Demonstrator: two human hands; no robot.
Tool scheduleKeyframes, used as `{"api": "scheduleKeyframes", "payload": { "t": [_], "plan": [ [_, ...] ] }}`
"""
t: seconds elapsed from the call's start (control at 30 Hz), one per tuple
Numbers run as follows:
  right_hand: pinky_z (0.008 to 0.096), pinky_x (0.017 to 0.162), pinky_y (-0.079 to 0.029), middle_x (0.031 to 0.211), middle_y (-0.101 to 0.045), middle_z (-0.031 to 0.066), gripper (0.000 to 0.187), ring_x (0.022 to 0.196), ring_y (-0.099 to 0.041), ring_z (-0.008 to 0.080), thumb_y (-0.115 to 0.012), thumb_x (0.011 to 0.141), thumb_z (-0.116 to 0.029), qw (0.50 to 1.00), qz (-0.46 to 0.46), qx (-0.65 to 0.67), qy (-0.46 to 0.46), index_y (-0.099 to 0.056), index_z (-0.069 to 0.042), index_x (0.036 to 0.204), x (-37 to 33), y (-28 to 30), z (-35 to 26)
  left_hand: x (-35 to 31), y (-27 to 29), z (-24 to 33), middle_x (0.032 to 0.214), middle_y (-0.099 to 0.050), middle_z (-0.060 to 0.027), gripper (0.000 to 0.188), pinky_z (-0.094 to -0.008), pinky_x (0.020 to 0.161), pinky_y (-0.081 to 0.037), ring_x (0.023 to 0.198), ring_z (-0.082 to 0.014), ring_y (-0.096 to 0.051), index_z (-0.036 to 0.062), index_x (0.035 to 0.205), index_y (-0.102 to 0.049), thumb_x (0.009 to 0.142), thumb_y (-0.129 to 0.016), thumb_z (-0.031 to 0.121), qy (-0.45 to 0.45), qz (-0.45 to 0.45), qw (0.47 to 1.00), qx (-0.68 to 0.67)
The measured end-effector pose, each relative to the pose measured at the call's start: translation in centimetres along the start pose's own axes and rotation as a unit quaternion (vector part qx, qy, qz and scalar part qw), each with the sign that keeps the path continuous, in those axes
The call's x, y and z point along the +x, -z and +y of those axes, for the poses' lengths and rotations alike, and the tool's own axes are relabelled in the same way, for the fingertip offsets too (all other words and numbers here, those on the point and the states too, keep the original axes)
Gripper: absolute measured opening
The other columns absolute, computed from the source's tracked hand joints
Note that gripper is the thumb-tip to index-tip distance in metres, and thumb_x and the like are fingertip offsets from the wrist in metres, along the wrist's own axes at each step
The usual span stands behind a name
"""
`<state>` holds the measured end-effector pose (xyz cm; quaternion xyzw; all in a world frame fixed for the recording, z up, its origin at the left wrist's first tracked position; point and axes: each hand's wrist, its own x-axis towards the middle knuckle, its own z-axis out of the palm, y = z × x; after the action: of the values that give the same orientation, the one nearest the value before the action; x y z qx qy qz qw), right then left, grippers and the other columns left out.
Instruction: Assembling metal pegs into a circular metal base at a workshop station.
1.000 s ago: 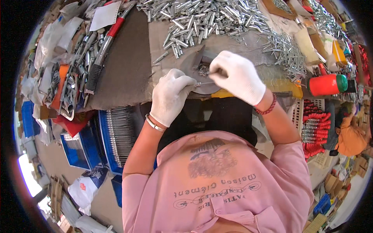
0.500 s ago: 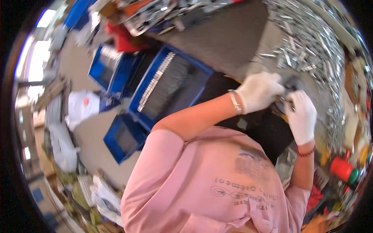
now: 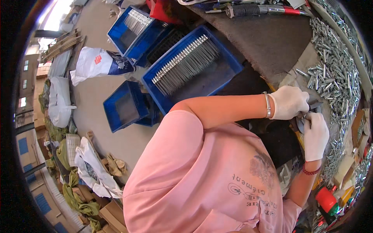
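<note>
My left hand [image 3: 289,102], in a white glove with a silver bangle at the wrist, is closed with its fingertips meeting those of my right hand. My right hand [image 3: 316,136], also white-gloved, with a red bead bracelet on its wrist, is closed from below. Between them a small dark grey flat piece [image 3: 315,105] sticks out; its kind is mostly hidden by the fingers. Right beside the hands lies a big heap of shiny metal pins or sleeves [image 3: 330,73] on the worktop.
A blue crate [image 3: 229,72] holds a row of long thin metal rods. Another blue crate [image 3: 116,33] with rods and a smaller blue bin [image 3: 120,112] stand on the floor. A black-gripped power tool [image 3: 248,10] lies at the worktop's far edge. A red-and-green spool [image 3: 326,200] sits at right.
My view has turned, so the crates and worktop sit differently in the picture. Both hands remain together at the heap and appear slightly farther right; the earlier frame is blurred.
</note>
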<state>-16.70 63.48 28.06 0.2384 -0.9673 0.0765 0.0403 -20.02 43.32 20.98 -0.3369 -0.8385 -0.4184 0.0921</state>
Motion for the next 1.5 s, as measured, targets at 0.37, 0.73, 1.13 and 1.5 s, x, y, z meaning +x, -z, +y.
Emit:
{"api": "scheduleKeyframes", "payload": {
  "t": [0.37, 0.73, 1.13, 1.5],
  "plan": [
    [0.0422, 0.080, -0.056, 0.094, -0.070, 0.0134, 0.008, 0.091, -0.069, 0.0344, -0.073, 0.086, -0.005, 0.973, 0.109, 0.179, -0.099, -0.071, -0.008, 0.093, -1.0, -0.3, 0.8, 0.8, 0.1, -0.5, 0.091, -0.064, -0.0104, 0.004, -0.0472, 0.072, -0.057, 0.087, -0.0345, -0.068, 0.0162, 0.088, -0.074, 0.086, -0.072, 0.017, -0.040, -0.017, 0.998, 0.038],
    [0.0384, 0.091, -0.054, 0.101, -0.068, 0.0121, 0.011, 0.100, -0.067, 0.0307, -0.075, 0.083, 0.002, 0.950, 0.159, 0.256, -0.080, -0.070, -0.001, 0.092, -1.9, -2.7, 0.5, 0.7, 0.4, 0.0, 0.098, -0.064, -0.0096, 0.016, -0.0461, 0.078, -0.055, 0.091, -0.0357, -0.066, 0.0134, 0.096, -0.071, 0.082, -0.077, 0.008, -0.027, -0.005, 1.000, -0.014],
    [0.0446, 0.088, -0.053, 0.096, -0.069, 0.0105, 0.009, 0.097, -0.067, 0.0340, -0.075, 0.080, -0.003, 0.967, 0.168, 0.184, -0.062, -0.069, -0.006, 0.085, -1.6, -2.5, 0.7, 0.9, 0.5, 0.4, 0.097, -0.064, -0.0099, 0.013, -0.0462, 0.078, -0.055, 0.090, -0.0356, -0.066, 0.0129, 0.093, -0.070, 0.082, -0.077, 0.011, -0.037, -0.004, 0.999, 0.014],
    [0.0420, 0.089, -0.053, 0.100, -0.068, 0.0111, 0.012, 0.098, -0.067, 0.0325, -0.076, 0.080, 0.001, 0.963, 0.165, 0.203, -0.069, -0.069, -0.004, 0.088, -1.9, -3.0, 0.3, 0.8, 0.4, 0.3, 0.097, -0.064, -0.0094, 0.013, -0.0455, 0.078, -0.055, 0.091, -0.0354, -0.067, 0.0137, 0.094, -0.071, 0.082, -0.076, 0.010, -0.032, -0.001, 0.999, 0.000]
  ]
}}
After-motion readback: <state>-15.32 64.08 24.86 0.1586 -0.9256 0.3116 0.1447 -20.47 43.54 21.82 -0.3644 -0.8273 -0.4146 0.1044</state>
